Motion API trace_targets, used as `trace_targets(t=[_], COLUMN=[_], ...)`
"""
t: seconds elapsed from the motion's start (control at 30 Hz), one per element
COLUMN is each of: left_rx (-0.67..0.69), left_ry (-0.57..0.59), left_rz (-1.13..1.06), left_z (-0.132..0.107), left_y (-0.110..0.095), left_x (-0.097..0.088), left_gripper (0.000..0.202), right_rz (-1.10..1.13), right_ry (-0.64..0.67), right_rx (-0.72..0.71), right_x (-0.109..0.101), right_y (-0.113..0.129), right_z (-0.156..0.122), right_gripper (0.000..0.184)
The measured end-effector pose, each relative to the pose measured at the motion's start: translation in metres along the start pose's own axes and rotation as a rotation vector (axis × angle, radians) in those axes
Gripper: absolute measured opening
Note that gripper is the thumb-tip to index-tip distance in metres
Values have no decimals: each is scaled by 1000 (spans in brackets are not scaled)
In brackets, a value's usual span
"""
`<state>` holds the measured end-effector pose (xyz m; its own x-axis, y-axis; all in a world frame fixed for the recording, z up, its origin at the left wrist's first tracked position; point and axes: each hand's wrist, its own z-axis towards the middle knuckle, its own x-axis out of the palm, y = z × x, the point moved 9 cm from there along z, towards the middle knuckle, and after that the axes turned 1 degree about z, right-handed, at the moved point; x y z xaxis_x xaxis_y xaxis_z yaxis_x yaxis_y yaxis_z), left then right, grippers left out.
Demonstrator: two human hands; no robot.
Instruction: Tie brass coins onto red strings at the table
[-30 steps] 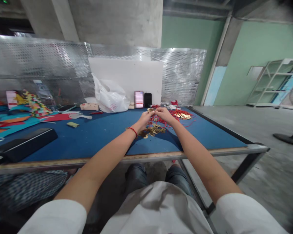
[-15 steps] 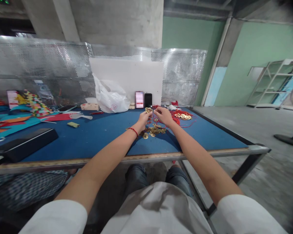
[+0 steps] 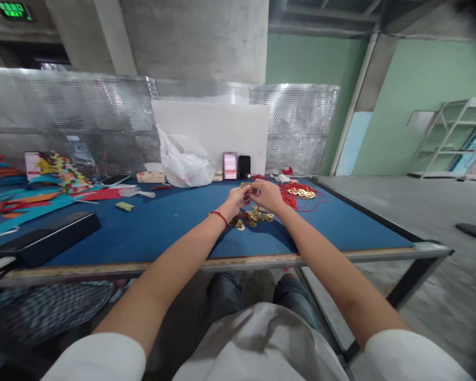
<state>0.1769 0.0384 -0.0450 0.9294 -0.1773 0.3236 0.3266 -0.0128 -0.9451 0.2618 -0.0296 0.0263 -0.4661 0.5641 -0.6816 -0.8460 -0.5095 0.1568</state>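
Observation:
My left hand [image 3: 235, 201], with a red string bracelet at its wrist, is closed around gold-coloured coins, of which only a bit shows above the fingers. Touching it from the right, my right hand [image 3: 267, 194] is closed in a pinch; what lies between its fingertips is too small to make out. Below both hands a loose pile of gold coins [image 3: 254, 217] with holes lies on the blue table [image 3: 174, 222]. Just right of my right hand is a tangle of red cord [image 3: 289, 198], with more gold coins [image 3: 303, 194] on it.
Behind the hands stand a white plastic bag [image 3: 186, 161], a lit phone [image 3: 230, 166] and a black phone [image 3: 244, 167]. A black box [image 3: 47, 238] with a cable lies at the left front. Coloured paper strips [image 3: 43, 207] and a tissue pack [image 3: 151, 177] are farther left.
My two hands have drawn together, and the right fingers now overlap the left ones. The coins in my left hand are more hidden. The whole view has shifted slightly.

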Motion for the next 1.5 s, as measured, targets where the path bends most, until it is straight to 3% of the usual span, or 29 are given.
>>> trace_targets(t=[0.13,0.23,0.37,0.47,0.63,0.9,1.27,1.5], left_rx=[23,21,61,108,223,238,83,-17], left_ry=[-6,40,75,40,13,-20,-24,26], left_rz=[50,85,179,280,427,441,189,60], left_z=[-5,-8,-13,-12,-3,0,-11,-6], left_y=[-5,-6,-10,-12,-18,-19,-19,-7], left_x=[0,6,11,8,6,1,0,2], left_gripper=[16,13,10,13,19,21,7,5], right_rz=[236,452,725,834,798,807,805,747], right_ry=[-113,-60,42,33,17,70,91,80], right_rx=[230,401,452,444,416,447,421,390], right_x=[-2,16,39,42,42,55,56,51], right_y=[-32,-56,-62,-63,-67,-65,-57,-53], right_z=[3,4,2,0,1,1,3,4], right_gripper=[26,29,26,22,19,23,26,23])
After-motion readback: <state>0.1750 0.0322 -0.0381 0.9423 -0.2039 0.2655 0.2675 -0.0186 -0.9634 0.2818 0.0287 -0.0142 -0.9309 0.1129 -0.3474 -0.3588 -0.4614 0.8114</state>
